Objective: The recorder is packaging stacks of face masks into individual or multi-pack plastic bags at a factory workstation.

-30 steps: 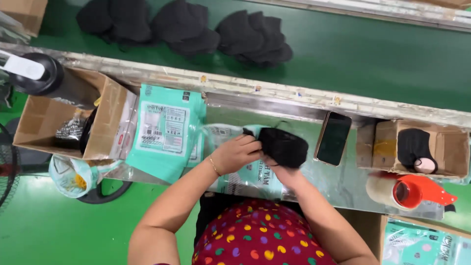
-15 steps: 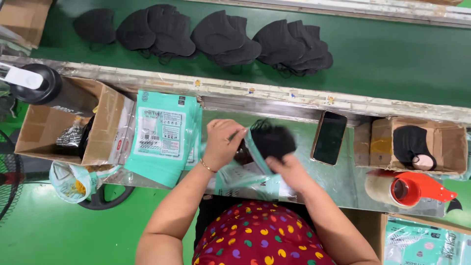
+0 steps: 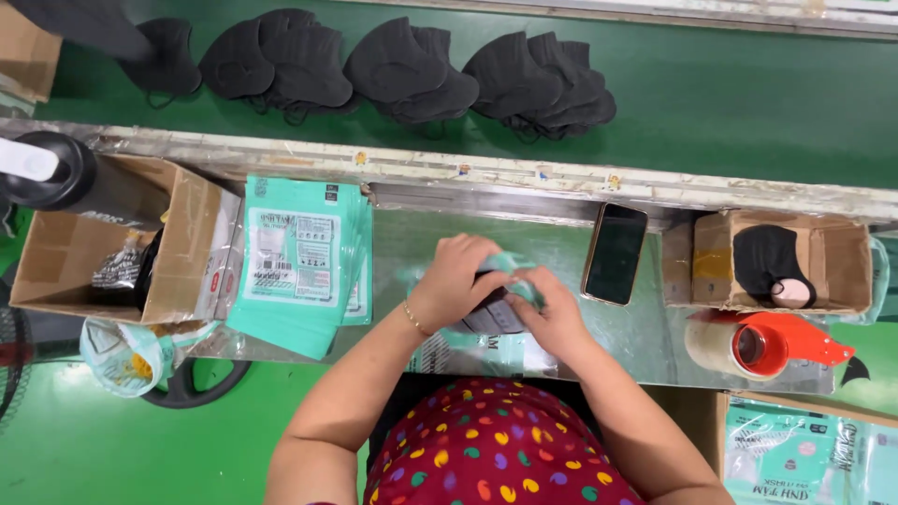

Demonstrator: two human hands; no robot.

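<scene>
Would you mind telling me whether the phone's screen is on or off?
Off: the phone lies flat on the metal worktop, screen up, and its glass is uniformly dark.

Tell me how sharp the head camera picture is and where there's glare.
Head view: mostly sharp; the black masks on the green belt are crisp; soft glare on the metal worktop; left hand and right hand slightly motion-blurred; edges bend a little.

Both hands close together, left (image 3: 456, 281) and right (image 3: 554, 313), fingers curled, forearms converging.
</scene>
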